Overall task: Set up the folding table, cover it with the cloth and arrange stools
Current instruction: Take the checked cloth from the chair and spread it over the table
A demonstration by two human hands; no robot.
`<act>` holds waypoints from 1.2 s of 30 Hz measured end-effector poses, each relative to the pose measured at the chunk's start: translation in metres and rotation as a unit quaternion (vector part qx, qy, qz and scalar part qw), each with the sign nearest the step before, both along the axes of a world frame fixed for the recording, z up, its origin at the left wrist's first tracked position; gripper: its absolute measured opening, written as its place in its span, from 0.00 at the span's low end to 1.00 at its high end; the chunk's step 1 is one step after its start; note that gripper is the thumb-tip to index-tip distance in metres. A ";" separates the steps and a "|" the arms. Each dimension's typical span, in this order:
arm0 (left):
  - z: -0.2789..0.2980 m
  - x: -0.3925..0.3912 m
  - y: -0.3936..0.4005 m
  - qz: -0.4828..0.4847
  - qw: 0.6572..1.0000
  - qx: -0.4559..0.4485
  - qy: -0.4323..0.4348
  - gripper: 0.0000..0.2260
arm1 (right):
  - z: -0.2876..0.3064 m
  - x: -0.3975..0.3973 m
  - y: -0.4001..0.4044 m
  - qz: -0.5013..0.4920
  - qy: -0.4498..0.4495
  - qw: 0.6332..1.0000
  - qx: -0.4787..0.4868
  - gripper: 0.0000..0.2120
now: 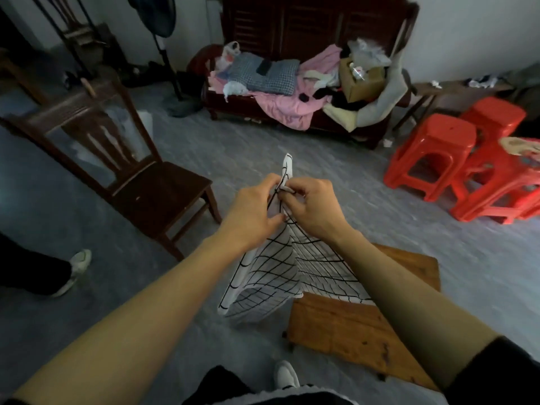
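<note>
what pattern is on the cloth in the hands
White with a thin black grid on the cloth, clearest in the head view.

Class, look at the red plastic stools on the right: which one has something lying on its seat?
The nearest stool, at the frame's right edge, has a pale cloth-like item on top; the two stools behind it have bare seats.

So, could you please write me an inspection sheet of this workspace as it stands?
Surface: grey floor; low wooden table stands at lower right.
Job's things: checked cloth hangs partly over the table; red plastic stools stand clustered at right.
Clutter: wooden bench piled with clothes, a cardboard box.
Grippers: left hand and right hand both pinch the cloth's top edge.
Cables: nothing seen.
Surroundings: wooden chair, standing fan, another person's shoe.
</note>
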State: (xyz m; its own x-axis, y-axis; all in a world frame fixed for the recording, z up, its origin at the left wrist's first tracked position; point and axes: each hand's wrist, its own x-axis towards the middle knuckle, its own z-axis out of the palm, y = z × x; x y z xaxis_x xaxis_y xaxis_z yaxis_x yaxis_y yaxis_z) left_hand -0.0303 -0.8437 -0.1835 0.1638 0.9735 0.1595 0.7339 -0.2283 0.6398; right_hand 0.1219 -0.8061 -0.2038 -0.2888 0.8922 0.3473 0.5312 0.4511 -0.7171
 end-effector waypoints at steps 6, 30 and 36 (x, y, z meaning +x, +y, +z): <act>-0.023 -0.042 0.087 -0.078 0.996 0.013 -0.032 0.21 | -0.012 -0.026 0.058 -0.096 -0.050 0.994 0.004 0.10; 0.021 0.018 0.405 -0.290 0.954 0.021 0.067 0.04 | -0.035 0.106 0.166 -0.487 -0.118 0.865 0.011 0.03; 0.039 0.091 0.462 -0.375 0.923 0.056 0.072 0.03 | -0.057 0.152 0.188 -0.504 -0.137 0.847 -0.103 0.05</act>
